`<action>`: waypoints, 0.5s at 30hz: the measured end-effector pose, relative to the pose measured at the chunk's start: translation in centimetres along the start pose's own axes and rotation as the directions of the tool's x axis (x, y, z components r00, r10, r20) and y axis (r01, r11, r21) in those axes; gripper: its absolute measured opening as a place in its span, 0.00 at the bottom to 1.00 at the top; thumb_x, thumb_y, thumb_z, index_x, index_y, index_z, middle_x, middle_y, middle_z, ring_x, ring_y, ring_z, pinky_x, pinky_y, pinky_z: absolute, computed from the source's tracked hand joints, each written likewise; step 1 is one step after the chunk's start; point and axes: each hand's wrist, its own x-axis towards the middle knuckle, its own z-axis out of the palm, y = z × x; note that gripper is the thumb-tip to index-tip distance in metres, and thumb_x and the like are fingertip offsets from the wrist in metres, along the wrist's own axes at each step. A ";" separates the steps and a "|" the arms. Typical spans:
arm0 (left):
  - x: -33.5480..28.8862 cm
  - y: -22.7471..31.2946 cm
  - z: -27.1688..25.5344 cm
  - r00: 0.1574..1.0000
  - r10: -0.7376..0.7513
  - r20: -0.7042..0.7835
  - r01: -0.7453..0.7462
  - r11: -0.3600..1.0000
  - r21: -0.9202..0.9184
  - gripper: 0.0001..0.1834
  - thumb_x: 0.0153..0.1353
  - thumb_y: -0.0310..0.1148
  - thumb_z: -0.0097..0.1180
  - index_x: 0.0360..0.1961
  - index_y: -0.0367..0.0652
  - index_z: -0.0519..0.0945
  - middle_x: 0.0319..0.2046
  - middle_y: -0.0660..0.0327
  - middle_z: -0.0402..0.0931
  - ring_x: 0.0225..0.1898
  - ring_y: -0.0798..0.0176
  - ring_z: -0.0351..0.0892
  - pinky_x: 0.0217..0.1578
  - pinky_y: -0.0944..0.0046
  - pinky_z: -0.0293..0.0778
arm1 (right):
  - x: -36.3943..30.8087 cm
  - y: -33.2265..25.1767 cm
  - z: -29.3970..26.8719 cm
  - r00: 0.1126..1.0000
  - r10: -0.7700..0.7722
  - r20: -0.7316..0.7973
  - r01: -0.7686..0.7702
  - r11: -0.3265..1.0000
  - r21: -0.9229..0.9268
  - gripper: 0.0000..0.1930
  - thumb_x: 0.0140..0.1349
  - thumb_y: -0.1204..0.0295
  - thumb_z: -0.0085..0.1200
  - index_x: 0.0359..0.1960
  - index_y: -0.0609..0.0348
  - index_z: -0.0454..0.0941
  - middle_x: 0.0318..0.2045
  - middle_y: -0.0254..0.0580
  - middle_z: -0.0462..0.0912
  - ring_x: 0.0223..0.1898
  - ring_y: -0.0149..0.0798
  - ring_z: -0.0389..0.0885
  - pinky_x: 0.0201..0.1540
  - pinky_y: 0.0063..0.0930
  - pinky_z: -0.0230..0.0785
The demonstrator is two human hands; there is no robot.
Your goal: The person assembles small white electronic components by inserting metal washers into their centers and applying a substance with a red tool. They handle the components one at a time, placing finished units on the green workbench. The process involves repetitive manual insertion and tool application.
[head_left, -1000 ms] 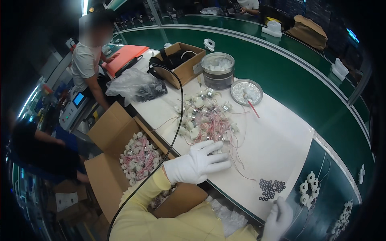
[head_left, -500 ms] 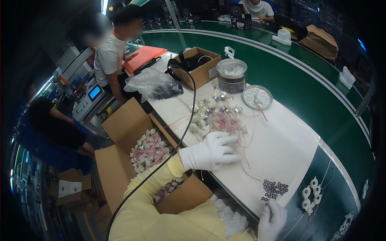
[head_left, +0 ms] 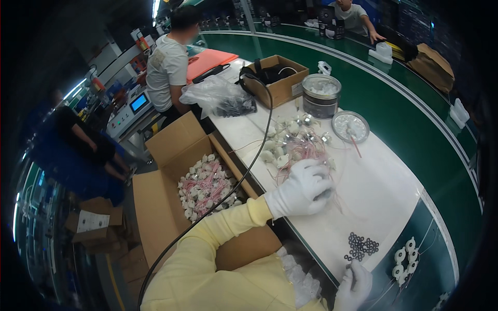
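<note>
My left hand (head_left: pixel 303 191), in a white glove, is curled at the near edge of a pile of small white motors (head_left: pixel 280 158) with pink wires. Something greyish shows between its fingers, too blurred to name. Down at the lower right, my right hand (head_left: pixel 354 287), also gloved, has thumb and fingers drawn together at the near side of a cluster of small black rings (head_left: pixel 361 246). Whether a ring sits in that pinch is hidden. Behind the pile stand an open tin (head_left: pixel 320 105) and its lid (head_left: pixel 340 136), which holds white paste and a reddish stick (head_left: pixel 357 149).
An open cardboard box (head_left: pixel 150 207) full of motors stands left of the table, below my left forearm. A black cable (head_left: pixel 244 179) crosses over it. White round parts (head_left: pixel 399 255) lie at the right on green. Two people work beyond; a third stands far left.
The view has swung left, so the scene sits further right. My left hand has shifted slightly and its fingers curl more. My right hand stays by the rings. The person at the back now reaches out an arm.
</note>
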 end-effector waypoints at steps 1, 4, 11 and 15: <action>0.3 -0.1 -0.2 0.998 -0.026 -0.051 0.026 1.000 0.009 0.15 0.45 0.29 0.62 0.38 0.48 0.84 0.34 0.61 0.81 0.46 0.57 0.82 0.56 0.51 0.73 | -0.1 0.0 0.0 1.000 0.008 0.003 -0.008 1.000 0.020 0.15 0.64 0.81 0.57 0.52 0.64 0.83 0.41 0.51 0.86 0.40 0.48 0.82 0.46 0.37 0.74; 2.2 -1.0 -1.3 0.971 -0.104 -0.216 0.077 0.989 -0.130 0.16 0.44 0.24 0.59 0.37 0.47 0.83 0.34 0.60 0.82 0.40 0.55 0.83 0.48 0.52 0.76 | -0.6 0.5 0.2 0.999 0.016 -0.038 -0.015 0.999 0.028 0.17 0.65 0.81 0.56 0.55 0.66 0.81 0.43 0.49 0.86 0.41 0.47 0.82 0.47 0.38 0.75; 4.3 3.8 -3.1 0.974 -0.062 -0.216 -0.006 0.954 -0.301 0.15 0.45 0.29 0.62 0.37 0.46 0.82 0.28 0.61 0.79 0.30 0.55 0.79 0.34 0.58 0.76 | 2.3 -3.0 2.3 0.910 0.324 0.260 -0.399 0.510 0.762 0.41 0.69 0.51 0.56 0.77 0.60 0.56 0.54 0.58 0.77 0.39 0.39 0.80 0.39 0.28 0.71; 2.2 8.1 -2.5 0.990 0.051 -0.134 -0.082 0.969 -0.233 0.18 0.40 0.36 0.64 0.37 0.44 0.82 0.25 0.62 0.75 0.33 0.57 0.80 0.36 0.57 0.77 | 4.3 -2.6 4.6 0.940 0.251 0.231 -0.312 0.363 0.878 0.38 0.77 0.51 0.41 0.79 0.63 0.48 0.71 0.56 0.63 0.59 0.39 0.71 0.57 0.27 0.66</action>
